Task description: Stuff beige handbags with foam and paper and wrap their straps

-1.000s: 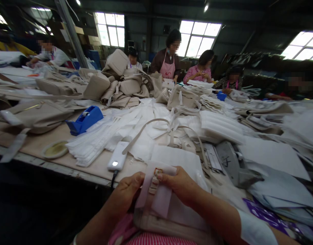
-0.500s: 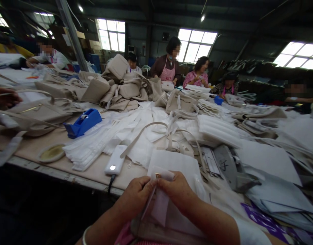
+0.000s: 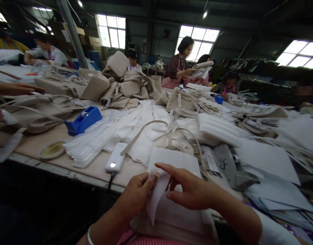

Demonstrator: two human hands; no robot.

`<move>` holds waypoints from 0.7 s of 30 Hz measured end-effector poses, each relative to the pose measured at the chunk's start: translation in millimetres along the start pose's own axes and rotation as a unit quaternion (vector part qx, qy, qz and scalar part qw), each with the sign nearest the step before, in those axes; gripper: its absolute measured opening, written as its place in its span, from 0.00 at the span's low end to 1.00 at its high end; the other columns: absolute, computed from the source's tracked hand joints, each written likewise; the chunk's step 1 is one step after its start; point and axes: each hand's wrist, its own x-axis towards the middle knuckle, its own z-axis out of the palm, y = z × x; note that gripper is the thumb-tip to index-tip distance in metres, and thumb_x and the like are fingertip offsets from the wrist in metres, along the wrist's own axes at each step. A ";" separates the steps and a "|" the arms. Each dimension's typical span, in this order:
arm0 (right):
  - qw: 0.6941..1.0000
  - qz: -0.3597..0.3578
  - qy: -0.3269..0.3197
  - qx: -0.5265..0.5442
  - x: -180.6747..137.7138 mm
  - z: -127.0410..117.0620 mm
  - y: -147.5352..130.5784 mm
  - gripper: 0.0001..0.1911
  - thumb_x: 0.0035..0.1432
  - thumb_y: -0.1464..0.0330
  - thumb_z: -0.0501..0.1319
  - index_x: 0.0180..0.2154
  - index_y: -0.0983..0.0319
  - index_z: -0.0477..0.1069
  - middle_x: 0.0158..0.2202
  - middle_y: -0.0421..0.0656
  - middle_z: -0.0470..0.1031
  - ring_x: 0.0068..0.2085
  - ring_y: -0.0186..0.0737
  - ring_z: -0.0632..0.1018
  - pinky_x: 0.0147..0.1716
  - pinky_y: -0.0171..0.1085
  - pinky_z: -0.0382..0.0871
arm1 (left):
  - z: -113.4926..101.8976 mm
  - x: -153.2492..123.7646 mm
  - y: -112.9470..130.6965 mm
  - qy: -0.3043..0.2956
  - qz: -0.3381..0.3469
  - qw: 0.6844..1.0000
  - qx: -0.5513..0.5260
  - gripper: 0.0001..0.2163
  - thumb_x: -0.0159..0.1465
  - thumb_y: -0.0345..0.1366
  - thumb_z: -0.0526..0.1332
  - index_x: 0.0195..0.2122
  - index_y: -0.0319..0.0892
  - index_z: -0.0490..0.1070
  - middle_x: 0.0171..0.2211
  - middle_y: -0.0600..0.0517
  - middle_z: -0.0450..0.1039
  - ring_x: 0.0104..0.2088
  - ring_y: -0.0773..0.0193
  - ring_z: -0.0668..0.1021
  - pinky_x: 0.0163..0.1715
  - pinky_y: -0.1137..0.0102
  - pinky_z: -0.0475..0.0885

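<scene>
Left hand (image 3: pixel 136 194) pinches white strip (image 3: pixel 156 194) at its top; right hand (image 3: pixel 191 190) open, fingers spread, touching strip over beige bag (image 3: pixel 171 221).

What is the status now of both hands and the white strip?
Left hand pinches white strip. Right hand open, fingers spread beside it. Beige bag lies underneath.

Single head-worn view, looking forward and down from the bench's (image 3: pixel 77 172) near edge, own hands close at bottom of frame, far side with seated workers and windows beyond.
</scene>
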 end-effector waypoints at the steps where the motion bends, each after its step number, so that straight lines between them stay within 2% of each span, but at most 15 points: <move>1: 0.996 -0.055 -0.013 -0.064 -0.2 -5.7 0.4 0.40 0.51 0.77 0.60 0.65 0.55 0.55 0.41 0.45 0.75 0.38 0.39 0.76 0.40 0.39 0.71 | 0.6 0.0 -1.0 0.006 0.009 1.000 0.007 0.21 0.64 0.53 0.54 0.35 0.39 0.75 0.28 0.51 0.74 0.29 0.63 0.72 0.29 0.72 0.65; 4: 0.965 -0.151 -0.002 -0.213 7.1 -15.2 4.0 0.26 0.56 0.77 0.58 0.56 0.56 0.69 0.45 0.48 0.73 0.43 0.41 0.74 0.44 0.40 0.69 | 3.1 -0.5 -1.6 0.021 0.027 0.998 0.051 0.20 0.65 0.51 0.53 0.34 0.40 0.74 0.28 0.52 0.73 0.31 0.62 0.72 0.30 0.71 0.65; 6: 0.952 -0.179 0.005 -0.247 15.1 -16.3 6.3 0.15 0.59 0.73 0.59 0.47 0.57 0.76 0.49 0.49 0.71 0.45 0.42 0.74 0.44 0.39 0.69 | 5.2 -1.1 -1.0 0.035 0.030 0.994 0.100 0.19 0.66 0.50 0.53 0.31 0.40 0.72 0.25 0.54 0.70 0.28 0.63 0.71 0.28 0.72 0.64; 8: 0.951 -0.198 -0.001 -0.236 22.0 -14.9 7.2 0.09 0.61 0.70 0.59 0.41 0.59 0.77 0.57 0.50 0.66 0.49 0.43 0.74 0.46 0.39 0.68 | 7.3 -1.3 -1.0 0.049 0.040 0.988 0.144 0.17 0.66 0.48 0.53 0.29 0.41 0.71 0.23 0.55 0.69 0.26 0.64 0.69 0.27 0.72 0.62; 10: 0.962 -0.197 -0.006 -0.188 26.7 -12.0 7.6 0.07 0.60 0.71 0.60 0.39 0.60 0.77 0.59 0.49 0.65 0.50 0.43 0.74 0.47 0.38 0.68 | 9.3 -1.4 -2.3 0.059 0.061 0.981 0.175 0.15 0.66 0.45 0.53 0.28 0.42 0.69 0.23 0.54 0.69 0.26 0.64 0.69 0.28 0.71 0.62; 11: 0.971 -0.182 -0.006 -0.156 28.3 -10.2 8.1 0.06 0.59 0.71 0.61 0.37 0.61 0.77 0.56 0.49 0.68 0.48 0.41 0.75 0.46 0.38 0.69 | 10.3 -1.5 -3.5 0.063 0.071 0.978 0.187 0.14 0.67 0.43 0.53 0.27 0.42 0.69 0.23 0.54 0.69 0.26 0.64 0.69 0.28 0.71 0.61; 13: 0.988 -0.125 0.008 -0.089 30.4 -6.2 10.5 0.03 0.55 0.72 0.64 0.34 0.62 0.76 0.44 0.47 0.75 0.40 0.38 0.77 0.40 0.36 0.70 | 11.7 -1.9 -6.4 0.065 0.090 0.972 0.206 0.13 0.66 0.40 0.52 0.28 0.42 0.68 0.25 0.53 0.70 0.28 0.63 0.70 0.29 0.70 0.62; 15: 0.998 -0.051 0.037 -0.022 31.1 -2.2 14.5 0.09 0.50 0.74 0.67 0.36 0.61 0.73 0.35 0.42 0.77 0.33 0.36 0.76 0.34 0.35 0.69 | 11.7 -3.1 -9.1 0.055 0.106 0.971 0.208 0.11 0.67 0.38 0.52 0.30 0.42 0.69 0.27 0.52 0.71 0.30 0.62 0.71 0.32 0.69 0.63; 17: 0.997 0.000 0.066 0.035 30.4 0.8 18.1 0.18 0.46 0.76 0.68 0.40 0.61 0.70 0.33 0.40 0.76 0.32 0.36 0.76 0.32 0.34 0.69 | 9.9 -4.6 -9.9 0.028 0.103 0.979 0.174 0.11 0.67 0.38 0.51 0.33 0.42 0.70 0.29 0.51 0.71 0.31 0.62 0.71 0.33 0.69 0.64; 19: 0.995 0.009 0.081 0.065 29.0 2.7 19.4 0.20 0.46 0.77 0.66 0.42 0.60 0.67 0.34 0.39 0.76 0.32 0.36 0.76 0.32 0.34 0.69 | 6.7 -5.5 -8.6 -0.022 0.067 0.993 0.091 0.12 0.67 0.40 0.51 0.36 0.41 0.71 0.30 0.51 0.71 0.32 0.62 0.71 0.33 0.69 0.65; 21: 0.994 -0.005 0.093 0.057 27.5 4.3 18.0 0.19 0.47 0.78 0.64 0.42 0.60 0.67 0.34 0.39 0.76 0.32 0.35 0.76 0.33 0.34 0.69 | 3.8 -5.3 -5.9 -0.080 0.019 0.996 -0.025 0.14 0.67 0.44 0.51 0.39 0.41 0.71 0.31 0.50 0.71 0.34 0.62 0.73 0.34 0.69 0.67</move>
